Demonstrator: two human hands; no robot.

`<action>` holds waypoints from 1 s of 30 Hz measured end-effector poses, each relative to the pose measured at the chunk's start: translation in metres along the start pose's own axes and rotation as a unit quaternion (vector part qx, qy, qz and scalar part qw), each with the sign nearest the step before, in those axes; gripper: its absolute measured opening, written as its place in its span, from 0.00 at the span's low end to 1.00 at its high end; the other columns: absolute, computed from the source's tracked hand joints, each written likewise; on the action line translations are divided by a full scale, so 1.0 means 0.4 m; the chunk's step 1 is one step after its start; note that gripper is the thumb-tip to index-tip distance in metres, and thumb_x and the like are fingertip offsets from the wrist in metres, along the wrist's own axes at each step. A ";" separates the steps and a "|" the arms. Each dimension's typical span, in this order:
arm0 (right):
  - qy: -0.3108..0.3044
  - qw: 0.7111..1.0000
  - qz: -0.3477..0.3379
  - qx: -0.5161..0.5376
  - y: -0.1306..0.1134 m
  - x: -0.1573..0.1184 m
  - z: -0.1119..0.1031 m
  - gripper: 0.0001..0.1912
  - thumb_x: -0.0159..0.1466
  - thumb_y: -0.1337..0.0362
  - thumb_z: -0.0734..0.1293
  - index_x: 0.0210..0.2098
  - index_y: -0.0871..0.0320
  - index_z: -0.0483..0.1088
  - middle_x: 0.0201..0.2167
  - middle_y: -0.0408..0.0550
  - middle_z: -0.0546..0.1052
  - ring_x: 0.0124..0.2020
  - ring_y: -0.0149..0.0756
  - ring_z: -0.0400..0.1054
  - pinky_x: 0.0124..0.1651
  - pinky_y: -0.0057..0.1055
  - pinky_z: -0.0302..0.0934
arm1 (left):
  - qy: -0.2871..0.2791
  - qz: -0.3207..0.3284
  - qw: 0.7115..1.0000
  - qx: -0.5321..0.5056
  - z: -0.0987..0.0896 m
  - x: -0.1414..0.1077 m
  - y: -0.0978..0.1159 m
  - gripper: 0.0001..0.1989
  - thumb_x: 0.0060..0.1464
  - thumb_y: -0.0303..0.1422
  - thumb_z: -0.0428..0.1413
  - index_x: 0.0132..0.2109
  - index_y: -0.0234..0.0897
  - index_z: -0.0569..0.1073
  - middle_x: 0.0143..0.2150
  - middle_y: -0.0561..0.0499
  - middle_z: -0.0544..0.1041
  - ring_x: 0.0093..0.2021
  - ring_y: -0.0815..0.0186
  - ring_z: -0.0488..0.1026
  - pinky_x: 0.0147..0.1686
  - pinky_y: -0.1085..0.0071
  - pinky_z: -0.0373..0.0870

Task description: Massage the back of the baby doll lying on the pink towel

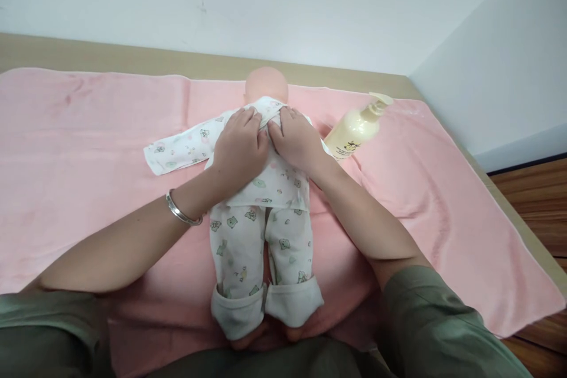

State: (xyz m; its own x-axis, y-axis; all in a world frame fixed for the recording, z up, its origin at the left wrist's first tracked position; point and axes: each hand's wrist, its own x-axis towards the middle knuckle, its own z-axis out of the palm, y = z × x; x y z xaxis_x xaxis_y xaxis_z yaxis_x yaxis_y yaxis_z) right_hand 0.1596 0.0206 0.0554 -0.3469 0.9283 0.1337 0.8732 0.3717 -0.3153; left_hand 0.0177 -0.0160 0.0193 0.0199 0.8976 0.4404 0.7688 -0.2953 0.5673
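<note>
A baby doll lies on a pink blanket, its head toward the wall and its feet toward me. It wears a white printed top and matching pants with turned-up cuffs. My left hand is closed on the top at the upper chest, a silver bangle on its wrist. Close beside it, my right hand pinches the top's cloth near the collar. The sleeve on the left is stretched out flat; the one on the right is mostly hidden by my right hand and forearm.
A pale yellow pump bottle leans or lies right of the doll. The pink blanket covers most of a light wooden table. White walls stand behind and to the right, with brown wood at the lower right.
</note>
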 end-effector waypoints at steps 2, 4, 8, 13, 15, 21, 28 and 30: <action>0.016 0.999 -0.014 -0.035 -0.023 -0.030 0.005 0.30 0.78 0.60 0.52 0.67 0.76 0.66 0.67 0.70 0.72 0.71 0.58 0.65 0.76 0.54 0.59 | -0.004 -0.031 0.999 -0.016 -0.002 0.025 -0.022 0.19 0.63 0.35 0.49 0.56 0.34 0.76 0.62 0.36 0.78 0.69 0.45 0.70 0.76 0.47 0.62; 0.027 0.997 -0.023 -0.062 -0.050 -0.063 0.009 0.31 0.78 0.61 0.52 0.71 0.78 0.63 0.70 0.71 0.70 0.74 0.58 0.62 0.78 0.55 0.57 | -0.018 -0.061 0.998 -0.020 -0.012 0.053 -0.041 0.15 0.62 0.38 0.49 0.47 0.38 0.77 0.54 0.37 0.81 0.61 0.45 0.75 0.70 0.46 0.68; 0.018 0.998 -0.029 -0.055 -0.068 -0.082 0.006 0.30 0.78 0.64 0.52 0.72 0.76 0.62 0.73 0.68 0.67 0.78 0.54 0.59 0.79 0.51 0.56 | -0.039 -0.087 0.995 0.000 -0.037 0.072 -0.039 0.12 0.63 0.40 0.47 0.32 0.43 0.66 0.38 0.41 0.77 0.46 0.48 0.76 0.57 0.46 0.75; 0.010 0.999 0.016 0.038 -0.014 -0.011 -0.003 0.22 0.78 0.63 0.51 0.57 0.65 0.72 0.61 0.60 0.78 0.65 0.48 0.71 0.71 0.44 0.65 | -0.007 -0.008 0.999 0.035 -0.030 0.007 0.018 0.14 0.66 0.38 0.45 0.38 0.40 0.73 0.47 0.37 0.80 0.58 0.44 0.76 0.67 0.44 0.70; 0.011 0.999 0.023 0.035 -0.001 0.008 -0.001 0.23 0.78 0.63 0.51 0.57 0.67 0.72 0.59 0.61 0.79 0.63 0.50 0.72 0.72 0.45 0.64 | 0.002 0.022 0.999 0.025 -0.020 -0.014 0.029 0.17 0.66 0.37 0.45 0.47 0.36 0.77 0.57 0.37 0.81 0.67 0.44 0.72 0.74 0.45 0.64; 0.035 0.998 -0.022 -0.038 -0.037 -0.046 0.015 0.25 0.78 0.64 0.52 0.64 0.72 0.69 0.66 0.64 0.75 0.71 0.52 0.67 0.76 0.48 0.61 | -0.028 -0.046 0.999 -0.010 -0.011 0.032 -0.028 0.21 0.62 0.35 0.49 0.56 0.35 0.78 0.65 0.36 0.77 0.71 0.43 0.69 0.76 0.46 0.62; 0.034 0.999 -0.037 0.012 -0.043 -0.050 0.016 0.27 0.78 0.63 0.52 0.66 0.73 0.67 0.70 0.66 0.70 0.75 0.54 0.62 0.78 0.49 0.59 | 0.012 -0.034 0.999 0.008 -0.008 0.043 -0.056 0.21 0.64 0.35 0.46 0.54 0.37 0.79 0.60 0.40 0.81 0.64 0.50 0.75 0.73 0.49 0.69; 0.027 0.999 -0.005 0.040 -0.020 -0.020 0.012 0.26 0.77 0.62 0.54 0.65 0.73 0.68 0.68 0.66 0.72 0.73 0.54 0.64 0.77 0.50 0.59 | 0.020 0.001 1.000 0.024 -0.003 0.021 -0.038 0.22 0.66 0.35 0.45 0.55 0.35 0.79 0.61 0.40 0.81 0.66 0.51 0.75 0.75 0.48 0.66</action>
State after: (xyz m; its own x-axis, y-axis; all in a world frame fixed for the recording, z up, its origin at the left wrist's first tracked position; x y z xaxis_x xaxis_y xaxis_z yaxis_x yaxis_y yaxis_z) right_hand 0.1536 0.0103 0.0523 -0.3351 0.9233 0.1876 0.8389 0.3831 -0.3867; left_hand 0.0054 -0.0045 0.0153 -0.0037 0.8834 0.4687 0.7989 -0.2793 0.5327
